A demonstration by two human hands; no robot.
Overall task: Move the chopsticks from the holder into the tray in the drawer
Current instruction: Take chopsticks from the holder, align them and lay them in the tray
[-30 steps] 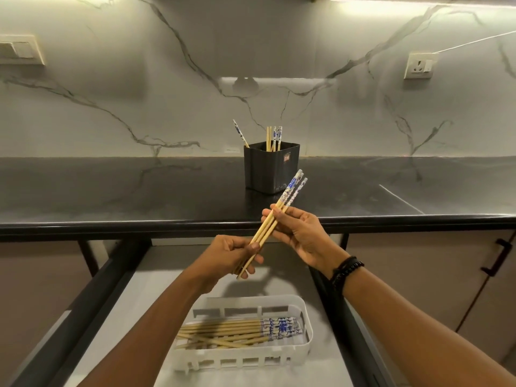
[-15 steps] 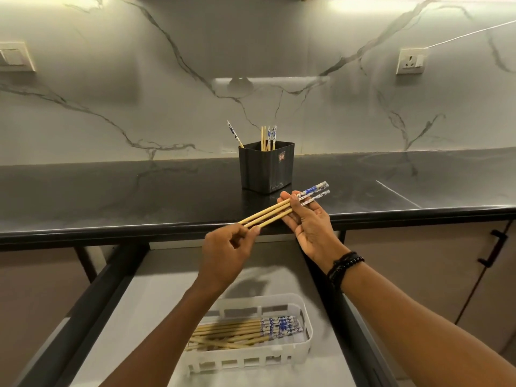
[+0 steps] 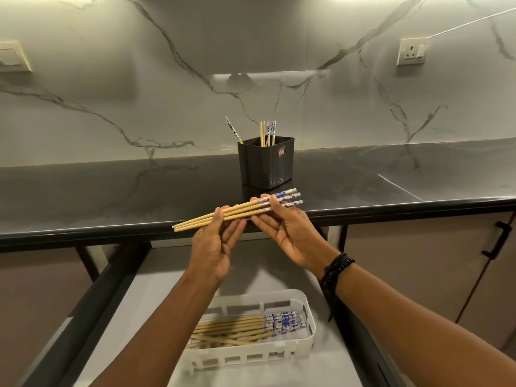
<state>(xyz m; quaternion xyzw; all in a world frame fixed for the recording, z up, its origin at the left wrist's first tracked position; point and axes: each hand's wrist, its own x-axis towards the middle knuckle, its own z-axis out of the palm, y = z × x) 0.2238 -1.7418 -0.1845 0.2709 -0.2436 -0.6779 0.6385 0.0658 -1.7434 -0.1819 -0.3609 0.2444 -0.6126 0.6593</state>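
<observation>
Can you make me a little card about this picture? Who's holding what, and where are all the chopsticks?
Left hand: pinches the plain wooden part of the held chopsticks
Right hand: pinches them near their blue-patterned ends
Held chopsticks: small bundle, nearly level, over the front edge of the counter
Holder: black, upright on the counter, with a few chopsticks in it
Tray: white, in the open drawer, with many tray chopsticks lying inside
Job: not finished yet
</observation>
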